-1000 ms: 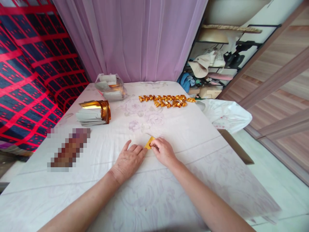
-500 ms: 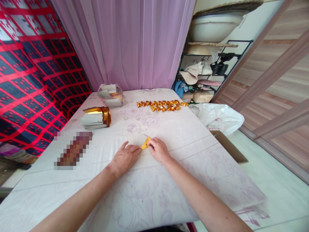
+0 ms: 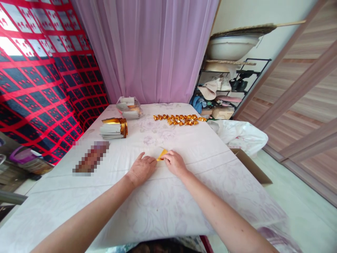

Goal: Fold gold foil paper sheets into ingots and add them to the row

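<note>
Near the middle of the cloth-covered surface (image 3: 184,196), both hands meet over a small folded gold paper (image 3: 161,154); left hand (image 3: 141,169) lies palm down, fingers flat on the cloth, fingertips touching the paper's left edge, grasping nothing; right hand (image 3: 175,163) pinches the paper's right side between thumb and fingers, its grip closed on it; paper rests partly lifted off the cloth. Farther back, a row of folded gold pieces (image 3: 179,119); to the left, a stack of gold-and-white sheets (image 3: 114,128); behind it, a clear bag of sheets (image 3: 129,107); purple curtain (image 3: 147,49) beyond.
</note>
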The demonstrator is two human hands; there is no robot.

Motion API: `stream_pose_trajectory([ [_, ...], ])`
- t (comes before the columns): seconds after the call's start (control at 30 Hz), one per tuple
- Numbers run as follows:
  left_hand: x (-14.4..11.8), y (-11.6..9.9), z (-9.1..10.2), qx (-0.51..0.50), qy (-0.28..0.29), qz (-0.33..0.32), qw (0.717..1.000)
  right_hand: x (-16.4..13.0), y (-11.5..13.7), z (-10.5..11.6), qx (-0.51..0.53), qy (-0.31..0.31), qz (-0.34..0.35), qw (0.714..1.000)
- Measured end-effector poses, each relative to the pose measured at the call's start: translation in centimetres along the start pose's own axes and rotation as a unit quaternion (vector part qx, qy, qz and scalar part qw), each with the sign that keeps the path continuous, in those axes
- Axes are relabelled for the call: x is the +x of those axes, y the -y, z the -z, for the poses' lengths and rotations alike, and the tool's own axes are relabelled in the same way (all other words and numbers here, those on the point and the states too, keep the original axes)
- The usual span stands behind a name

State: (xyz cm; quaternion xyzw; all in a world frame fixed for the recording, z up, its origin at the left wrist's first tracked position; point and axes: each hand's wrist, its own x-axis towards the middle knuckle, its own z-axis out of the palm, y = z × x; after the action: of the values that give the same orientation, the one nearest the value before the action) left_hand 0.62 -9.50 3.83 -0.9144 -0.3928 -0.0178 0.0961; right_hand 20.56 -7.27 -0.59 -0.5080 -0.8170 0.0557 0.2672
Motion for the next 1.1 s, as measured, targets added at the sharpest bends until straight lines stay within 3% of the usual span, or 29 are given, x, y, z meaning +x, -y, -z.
stream_pose_trajectory([
  [0.17, 0.2, -0.3, -0.2, 0.007, -0.009, 0.006, 1.000, -0.9, 1.0, 1.1, -0.045, 0.005, 0.026, 0.999],
  [0.33, -0.1, -0.3, -0.6, 0.008, -0.011, 0.010, 1.000, -1.1, 1.7, 2.0, -0.115, 0.051, 0.079, 0.989],
  [0.57, -0.1, -0.6, -0.4, 0.006, -0.012, 0.026, 1.000, -0.5, 0.9, 3.0, -0.127, 0.087, 0.123, 0.980],
  [0.8, -0.1, -1.0, -0.3, 0.006, -0.014, 0.042, 0.999, -1.2, 0.2, 2.9, -0.123, 0.066, 0.089, 0.986],
  [1.1, -0.2, -2.2, -0.3, 0.003, -0.038, 0.079, 0.996, -2.1, 2.0, 1.7, -0.118, 0.032, 0.038, 0.992],
])
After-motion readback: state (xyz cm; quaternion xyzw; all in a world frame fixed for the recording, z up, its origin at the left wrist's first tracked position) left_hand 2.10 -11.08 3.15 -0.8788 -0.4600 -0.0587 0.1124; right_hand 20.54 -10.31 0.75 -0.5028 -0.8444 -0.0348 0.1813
